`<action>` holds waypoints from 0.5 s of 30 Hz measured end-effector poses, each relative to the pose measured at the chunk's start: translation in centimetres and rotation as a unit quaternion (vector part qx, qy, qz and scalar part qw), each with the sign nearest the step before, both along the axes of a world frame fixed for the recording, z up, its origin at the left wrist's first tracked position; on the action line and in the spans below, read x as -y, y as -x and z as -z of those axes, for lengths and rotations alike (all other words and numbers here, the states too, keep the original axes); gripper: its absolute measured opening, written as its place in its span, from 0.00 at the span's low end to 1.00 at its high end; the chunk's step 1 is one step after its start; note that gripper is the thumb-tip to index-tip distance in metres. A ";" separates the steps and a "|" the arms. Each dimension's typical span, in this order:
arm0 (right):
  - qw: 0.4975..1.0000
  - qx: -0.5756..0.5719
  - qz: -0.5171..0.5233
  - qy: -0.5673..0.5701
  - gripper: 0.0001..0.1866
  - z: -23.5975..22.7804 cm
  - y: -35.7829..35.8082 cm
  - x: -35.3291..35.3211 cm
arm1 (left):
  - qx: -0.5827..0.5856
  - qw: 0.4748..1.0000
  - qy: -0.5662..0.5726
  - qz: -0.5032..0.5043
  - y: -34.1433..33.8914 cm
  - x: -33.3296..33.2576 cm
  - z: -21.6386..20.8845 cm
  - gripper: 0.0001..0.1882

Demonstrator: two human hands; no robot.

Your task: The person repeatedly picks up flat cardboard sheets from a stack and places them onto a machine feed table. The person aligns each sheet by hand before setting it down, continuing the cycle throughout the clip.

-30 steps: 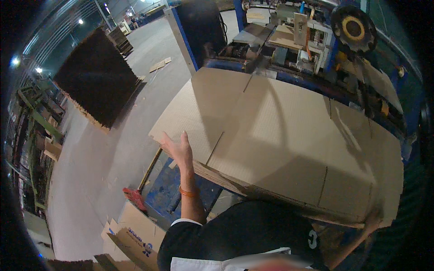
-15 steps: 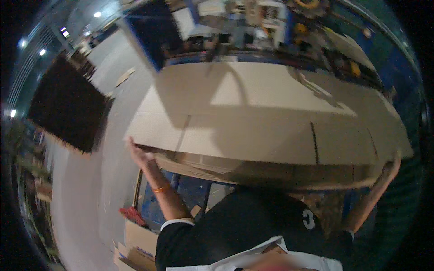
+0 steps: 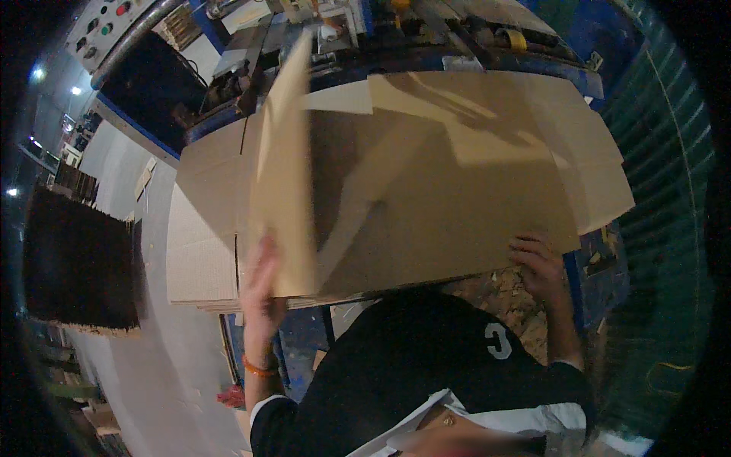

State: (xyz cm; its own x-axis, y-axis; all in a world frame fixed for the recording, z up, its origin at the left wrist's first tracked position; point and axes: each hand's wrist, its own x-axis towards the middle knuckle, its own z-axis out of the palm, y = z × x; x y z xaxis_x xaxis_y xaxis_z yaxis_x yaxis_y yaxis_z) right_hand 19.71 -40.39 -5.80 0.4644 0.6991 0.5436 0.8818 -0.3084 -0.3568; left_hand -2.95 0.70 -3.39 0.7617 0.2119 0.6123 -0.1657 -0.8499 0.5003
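A large brown cardboard sheet (image 3: 449, 198) lies in front of me on other cardboard sheets (image 3: 202, 259). Its left panel (image 3: 285, 175) stands folded up, almost edge-on and blurred. Against the outer face of that panel, near its lower end, is my left hand (image 3: 263, 282), its fingers stretched upward and somewhat smeared. My right hand (image 3: 537, 263) rests on the sheet's near right edge, fingers apart and slightly bent on top of the board. Its thumb is not clearly visible.
A blue-framed machine (image 3: 426, 57) stands beyond the cardboard, with a button panel (image 3: 103, 30) at the upper left. A dark stack (image 3: 84, 259) stands on the left floor. Green corrugated sheeting (image 3: 662, 190) runs along the right. Cardboard scraps (image 3: 502, 305) lie below the near edge.
The left panel has swung up from the flat sheet. My left hand has moved inward to that panel, and my right hand has come in from the far right end. The view has shifted.
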 end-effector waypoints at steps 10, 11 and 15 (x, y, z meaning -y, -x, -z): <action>0.992 0.018 -0.104 0.065 0.17 -0.6 -2.6 -0.8 | -0.286 0.931 -0.223 0.040 -2.9 2.2 -0.9 0.25; 0.991 0.017 -0.124 0.056 0.18 -0.5 -3.1 -0.7 | -0.285 0.930 -0.231 0.039 -2.9 2.0 -0.8 0.25; 0.980 -0.018 -0.086 0.181 0.21 -1.0 -5.7 -0.9 | -0.271 0.926 -0.259 0.043 -3.5 0.2 -0.9 0.25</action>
